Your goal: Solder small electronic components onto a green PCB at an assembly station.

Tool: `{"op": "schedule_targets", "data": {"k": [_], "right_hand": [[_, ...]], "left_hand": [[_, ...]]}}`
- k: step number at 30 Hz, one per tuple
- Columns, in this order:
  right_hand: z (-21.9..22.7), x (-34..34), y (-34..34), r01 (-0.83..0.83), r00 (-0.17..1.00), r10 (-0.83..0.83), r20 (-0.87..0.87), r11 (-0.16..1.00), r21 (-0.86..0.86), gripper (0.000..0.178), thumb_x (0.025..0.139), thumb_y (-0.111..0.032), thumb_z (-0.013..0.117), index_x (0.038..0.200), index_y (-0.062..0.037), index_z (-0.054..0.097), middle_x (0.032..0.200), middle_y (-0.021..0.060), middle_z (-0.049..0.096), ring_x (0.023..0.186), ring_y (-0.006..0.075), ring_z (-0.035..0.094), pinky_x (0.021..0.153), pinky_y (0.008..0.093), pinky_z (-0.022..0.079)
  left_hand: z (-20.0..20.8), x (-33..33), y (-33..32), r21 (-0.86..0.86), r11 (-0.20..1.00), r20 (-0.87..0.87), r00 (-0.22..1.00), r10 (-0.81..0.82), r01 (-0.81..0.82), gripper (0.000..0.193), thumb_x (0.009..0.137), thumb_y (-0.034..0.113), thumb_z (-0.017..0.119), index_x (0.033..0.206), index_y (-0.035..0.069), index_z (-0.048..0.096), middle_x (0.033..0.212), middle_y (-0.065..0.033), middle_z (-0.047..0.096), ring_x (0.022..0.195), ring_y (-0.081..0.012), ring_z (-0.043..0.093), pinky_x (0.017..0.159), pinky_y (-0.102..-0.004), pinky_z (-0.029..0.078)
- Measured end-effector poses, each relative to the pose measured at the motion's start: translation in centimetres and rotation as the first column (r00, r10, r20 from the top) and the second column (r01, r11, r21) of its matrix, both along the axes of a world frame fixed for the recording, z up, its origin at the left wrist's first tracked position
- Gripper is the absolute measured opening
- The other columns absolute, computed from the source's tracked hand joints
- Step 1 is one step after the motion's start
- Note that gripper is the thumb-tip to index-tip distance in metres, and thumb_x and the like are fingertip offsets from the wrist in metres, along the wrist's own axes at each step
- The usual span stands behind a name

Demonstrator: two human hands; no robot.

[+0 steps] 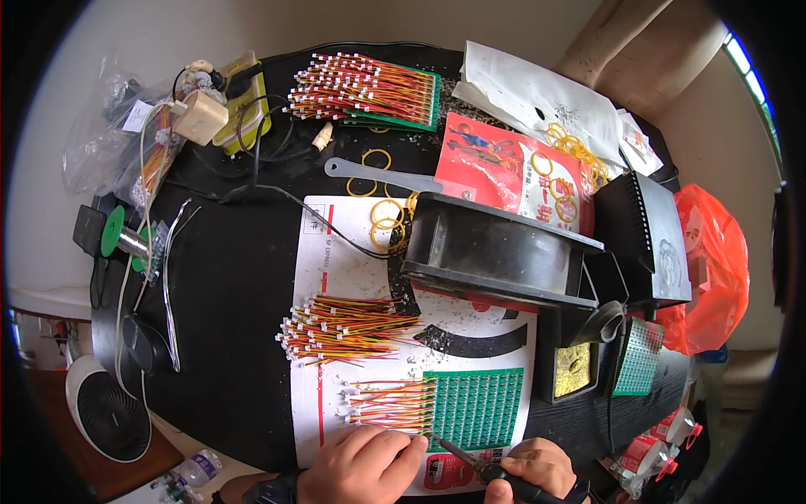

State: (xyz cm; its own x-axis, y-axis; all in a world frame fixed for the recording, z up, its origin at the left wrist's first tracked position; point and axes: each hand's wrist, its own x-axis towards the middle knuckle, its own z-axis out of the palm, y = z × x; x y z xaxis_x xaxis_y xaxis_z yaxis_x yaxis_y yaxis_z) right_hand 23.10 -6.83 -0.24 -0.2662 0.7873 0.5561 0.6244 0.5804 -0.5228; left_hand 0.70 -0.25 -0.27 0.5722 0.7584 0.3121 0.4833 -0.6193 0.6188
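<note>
A green circuit board [477, 409] with rows of small pads lies near the table's front edge. Several red, yellow and dark wires [390, 403] with white plugs run leftward from its left side. My left hand [365, 464] is closed at the board's lower left corner, its fingertips pinching a thin wire end that is mostly hidden. In my right hand [537, 467] is a soldering iron [483, 467], held like a pen. Its tip meets the board's edge right beside my left fingertips. Just beyond lies a loose pile of plugged wires [348, 328].
A black fan-like box [504, 249] stands behind the board. To its right are an iron stand with a yellow sponge [573, 370], another green board [640, 357] and a black station [646, 239]. Wired boards [365, 88] lie at the back; a solder spool [126, 239] sits left.
</note>
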Motion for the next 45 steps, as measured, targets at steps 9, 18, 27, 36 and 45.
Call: {"op": "schedule_targets", "data": {"k": [9, 18, 27, 36, 45], "right_hand": [[0.9, -0.8, 0.5, 0.093, 0.951, -0.116, -0.285, 0.991, -0.095, 0.016, 0.092, -0.002, 0.067, 0.092, 0.0106, 0.057, 0.069, 0.0161, 0.057, 0.049, 0.0260, 0.053, 0.045, 0.0375, 0.045], [0.1, -1.2, 0.9, 0.058, 0.955, -0.092, -0.283, 0.991, -0.124, 0.013, 0.091, -0.001, 0.065, 0.092, 0.0094, 0.057, 0.070, 0.0151, 0.057, 0.049, 0.0250, 0.053, 0.046, 0.0374, 0.045], [0.7, -1.1, 0.8, 0.076, 0.955, -0.108, -0.276, 0.989, -0.124, 0.015, 0.092, -0.003, 0.066, 0.093, 0.0101, 0.058, 0.071, 0.0153, 0.058, 0.049, 0.0250, 0.053, 0.046, 0.0373, 0.046], [0.2, -1.0, 0.6, 0.085, 0.969, -0.107, -0.225, 0.991, -0.105, 0.013, 0.093, -0.004, 0.067, 0.090, 0.0072, 0.059, 0.071, 0.0151, 0.058, 0.050, 0.0262, 0.053, 0.045, 0.0375, 0.044], [0.4, -1.0, 0.7, 0.084, 0.932, -0.118, -0.344, 0.990, -0.112, 0.019, 0.095, -0.007, 0.066, 0.092, 0.0089, 0.057, 0.067, 0.0143, 0.056, 0.050, 0.0248, 0.054, 0.046, 0.0371, 0.045]], "left_hand": [[0.0, 0.0, -0.2, -0.013, 1.000, -0.017, 1.000, 0.000, 0.000, 0.010, 0.085, 0.001, 0.072, 0.094, -0.002, 0.074, 0.089, -0.0109, 0.066, 0.081, -0.0280, 0.066, 0.073, -0.0370, 0.055], [-0.3, -0.5, -0.2, -0.077, 0.996, 0.002, 0.999, 0.045, -0.044, 0.011, 0.084, -0.002, 0.071, 0.095, -0.002, 0.073, 0.091, -0.0132, 0.066, 0.086, -0.0313, 0.067, 0.077, -0.0390, 0.056], [0.0, -0.2, -0.2, -0.074, 0.997, 0.019, 0.999, 0.034, -0.033, 0.012, 0.083, -0.004, 0.070, 0.095, -0.004, 0.073, 0.092, -0.0139, 0.066, 0.086, -0.0317, 0.067, 0.077, -0.0391, 0.056], [-0.2, -0.1, -0.2, -0.081, 0.996, 0.018, 0.999, 0.047, -0.046, 0.014, 0.082, -0.004, 0.070, 0.096, -0.004, 0.073, 0.092, -0.0138, 0.066, 0.086, -0.0313, 0.067, 0.077, -0.0390, 0.056], [-0.2, -0.2, -0.3, -0.077, 0.996, 0.009, 0.999, 0.036, -0.035, 0.013, 0.082, -0.005, 0.071, 0.095, -0.005, 0.072, 0.091, -0.0138, 0.065, 0.086, -0.0312, 0.066, 0.077, -0.0384, 0.056]]}}
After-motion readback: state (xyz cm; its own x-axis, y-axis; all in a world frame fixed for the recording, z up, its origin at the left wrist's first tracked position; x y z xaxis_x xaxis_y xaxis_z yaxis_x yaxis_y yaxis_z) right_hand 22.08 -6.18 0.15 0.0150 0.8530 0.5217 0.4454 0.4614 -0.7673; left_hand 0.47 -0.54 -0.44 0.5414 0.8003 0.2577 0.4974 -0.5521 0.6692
